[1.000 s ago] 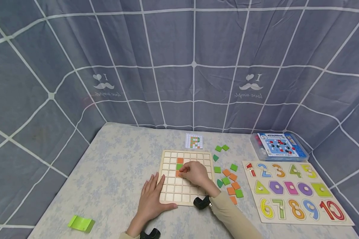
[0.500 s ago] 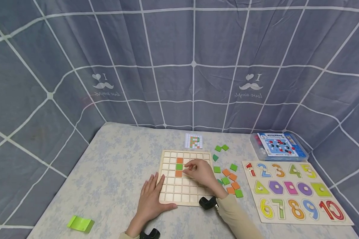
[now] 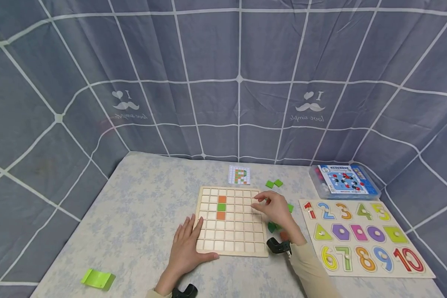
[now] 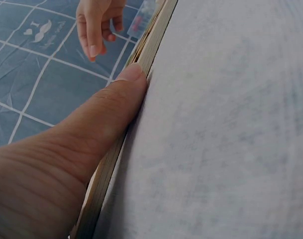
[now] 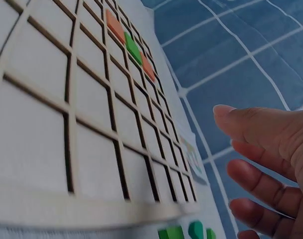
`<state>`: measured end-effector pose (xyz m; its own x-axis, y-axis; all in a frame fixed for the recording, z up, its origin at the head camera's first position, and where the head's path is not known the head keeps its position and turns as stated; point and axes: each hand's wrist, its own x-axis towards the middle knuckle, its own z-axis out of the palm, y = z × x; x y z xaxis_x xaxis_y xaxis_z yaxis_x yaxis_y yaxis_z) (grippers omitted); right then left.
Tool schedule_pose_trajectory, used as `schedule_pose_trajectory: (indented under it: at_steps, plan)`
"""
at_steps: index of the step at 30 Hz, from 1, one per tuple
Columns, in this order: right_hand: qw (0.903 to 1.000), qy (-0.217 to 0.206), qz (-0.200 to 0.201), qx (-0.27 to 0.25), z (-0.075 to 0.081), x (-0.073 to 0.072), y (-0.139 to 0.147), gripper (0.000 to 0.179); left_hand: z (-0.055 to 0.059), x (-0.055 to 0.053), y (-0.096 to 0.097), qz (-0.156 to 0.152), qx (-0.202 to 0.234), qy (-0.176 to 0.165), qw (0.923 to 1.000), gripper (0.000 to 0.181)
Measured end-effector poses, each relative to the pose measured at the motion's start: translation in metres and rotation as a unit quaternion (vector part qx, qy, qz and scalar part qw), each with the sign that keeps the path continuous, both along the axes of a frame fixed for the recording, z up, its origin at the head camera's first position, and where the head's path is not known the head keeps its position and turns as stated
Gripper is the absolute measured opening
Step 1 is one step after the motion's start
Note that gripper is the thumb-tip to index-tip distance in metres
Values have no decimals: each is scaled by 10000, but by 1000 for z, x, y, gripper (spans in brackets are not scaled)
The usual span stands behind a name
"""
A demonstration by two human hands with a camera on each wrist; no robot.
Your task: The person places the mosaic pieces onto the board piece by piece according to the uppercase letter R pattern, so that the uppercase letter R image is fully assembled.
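A wooden grid board lies on the table with two orange tiles and a green tile stacked in one column, green in the middle. My left hand rests spread at its left side. In the left wrist view the thumb lies against the board's edge. Over the board's right edge hovers my right hand, thumb and index apart with nothing between them, also in the right wrist view. Below it, partly hidden by hand and wrist, are loose green and orange pieces.
A pattern card lies behind the board, with two green tiles to its right. Farther right are a number puzzle board and a clear plastic box. A light green curved block sits front left. Grey checked curtain surrounds the table.
My right hand has let go of the lower orange tile, lifted off and moved right across the board to its right edge. The left hand has stayed in place.
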<state>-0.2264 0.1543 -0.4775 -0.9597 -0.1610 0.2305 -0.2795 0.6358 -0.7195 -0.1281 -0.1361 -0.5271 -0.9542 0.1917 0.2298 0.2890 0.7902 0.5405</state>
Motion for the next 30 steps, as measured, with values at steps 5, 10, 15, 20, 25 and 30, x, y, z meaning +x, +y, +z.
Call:
schedule_pose_trajectory:
  at_steps: [5,10,15,20,25,30]
  plan:
    - [9995,-206,-238,55,0,-2,17,24,1,0,0,19,16,-44,10000,113]
    - [9976,-526,-423,136,1,-2,28,24,2,0,0,16,-12,-38,10000,113]
    - [9961,-734,-457,155,0,0,34,25,3,0,0,18,5,-92,10000,113]
    - [9949,-862,-496,184,-3,-1,37,25,1,0,0,30,-1,-179,9998,114]
    - [9943,-896,-479,326,-5,-2,39,25,-1,-1,0,41,-48,-169,9998,115]
    - [9933,-891,-464,573,-7,-2,40,24,1,-1,1,32,-3,-204,9998,114]
